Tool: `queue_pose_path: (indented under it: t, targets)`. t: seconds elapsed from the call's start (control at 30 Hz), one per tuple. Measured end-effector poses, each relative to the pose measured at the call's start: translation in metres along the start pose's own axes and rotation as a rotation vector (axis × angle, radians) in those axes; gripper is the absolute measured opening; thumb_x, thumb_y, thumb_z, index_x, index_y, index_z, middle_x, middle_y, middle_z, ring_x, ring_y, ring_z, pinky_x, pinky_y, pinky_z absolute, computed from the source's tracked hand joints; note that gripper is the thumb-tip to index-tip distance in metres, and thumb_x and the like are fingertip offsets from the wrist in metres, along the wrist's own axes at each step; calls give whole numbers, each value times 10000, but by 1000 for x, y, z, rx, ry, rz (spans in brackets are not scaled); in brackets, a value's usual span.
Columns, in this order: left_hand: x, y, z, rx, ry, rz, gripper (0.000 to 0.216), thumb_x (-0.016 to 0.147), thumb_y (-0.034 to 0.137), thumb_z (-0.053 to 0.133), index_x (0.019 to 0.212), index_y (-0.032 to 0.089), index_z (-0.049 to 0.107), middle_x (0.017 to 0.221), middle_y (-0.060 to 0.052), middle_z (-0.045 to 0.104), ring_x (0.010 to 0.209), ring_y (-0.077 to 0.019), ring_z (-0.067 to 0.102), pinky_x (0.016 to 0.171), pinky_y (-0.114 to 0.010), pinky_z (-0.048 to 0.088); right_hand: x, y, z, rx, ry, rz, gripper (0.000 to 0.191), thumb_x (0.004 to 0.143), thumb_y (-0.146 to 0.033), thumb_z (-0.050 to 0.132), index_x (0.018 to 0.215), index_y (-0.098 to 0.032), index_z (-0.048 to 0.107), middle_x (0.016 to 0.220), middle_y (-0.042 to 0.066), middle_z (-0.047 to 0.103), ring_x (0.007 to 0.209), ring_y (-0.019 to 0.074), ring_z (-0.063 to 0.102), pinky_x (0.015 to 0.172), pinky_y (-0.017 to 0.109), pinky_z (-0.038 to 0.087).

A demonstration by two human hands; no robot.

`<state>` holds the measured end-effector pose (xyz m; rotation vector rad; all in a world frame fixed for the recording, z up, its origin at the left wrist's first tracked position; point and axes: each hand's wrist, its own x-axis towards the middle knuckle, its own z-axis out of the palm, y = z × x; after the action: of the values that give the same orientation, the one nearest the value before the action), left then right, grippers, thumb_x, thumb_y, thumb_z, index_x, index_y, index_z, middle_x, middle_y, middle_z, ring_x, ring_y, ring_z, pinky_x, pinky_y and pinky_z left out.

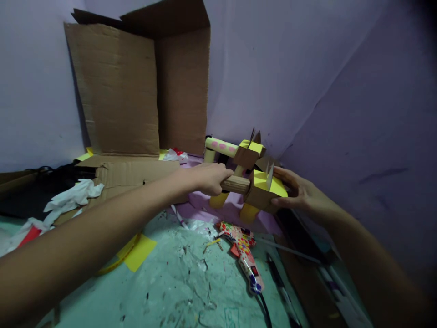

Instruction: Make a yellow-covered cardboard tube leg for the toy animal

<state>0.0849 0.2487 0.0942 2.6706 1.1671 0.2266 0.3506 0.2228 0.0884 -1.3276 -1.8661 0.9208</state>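
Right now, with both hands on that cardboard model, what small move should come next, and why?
Probably push the wooden roll into the cardboard block: the left hand grips the roll at the block, the right hand braces the block's far side, and the glue gun lies unheld on the table.

1. The model (254, 184) stands between the left hand (211, 177) and the right hand (295, 191).
2. The glue gun (244, 255) lies on the table (177, 291), before the model.
3. The box (136, 91) stands behind, at the left.

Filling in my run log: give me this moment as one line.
left hand: grip closed round wooden rod | right hand: holding cardboard box | glue gun: lying on table
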Motion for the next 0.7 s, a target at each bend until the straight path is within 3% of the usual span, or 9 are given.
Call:
queue_pose_path:
  t: [0.27, 0.7]
  targets:
    - [0, 7, -6, -7, -20, 7, 358, 652, 129, 597, 991, 236, 635, 940, -54, 685, 776, -226, 610, 679, -313, 449, 1, 0, 0, 25, -7, 16, 829, 531, -299, 802, 1281, -280, 450, 1396, 62, 464, 1295, 351, 391, 1097, 518, 292]
    - [1, 3, -10, -97, -3, 20, 497, 589, 192, 687, 1082, 226, 635, 979, -66, 687, 847, -248, 604, 722, -311, 443, -1, -4, 0, -9, -24, 13, 784, 538, -312, 791, 1262, -266, 493, 1352, 68, 510, 1268, 380, 414, 1073, 549, 310]
